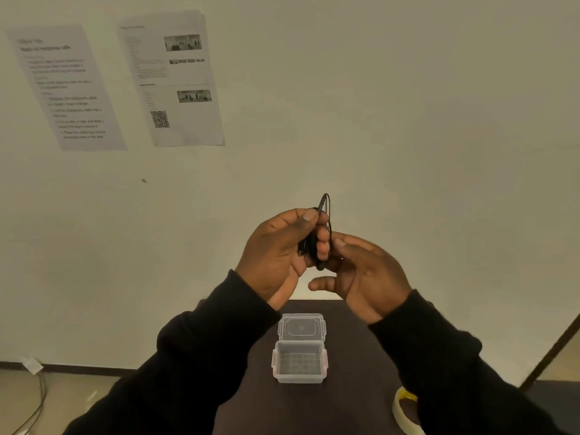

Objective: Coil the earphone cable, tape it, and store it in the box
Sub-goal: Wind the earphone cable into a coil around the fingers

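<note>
Looks like an office or study room: printed instruction sheets [66, 86] with a QR code taped to bare wall [376, 105] above-left of the hands, dark table [251, 403] beneath.

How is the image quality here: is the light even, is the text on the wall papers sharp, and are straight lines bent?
Head view: dim, warm, even light, no glare; the two white printed sheets on the wall are too soft to read; wide-angle lens tilts them and the edges; the black earphone cable between the left hand and right hand is slightly blurred.
</note>
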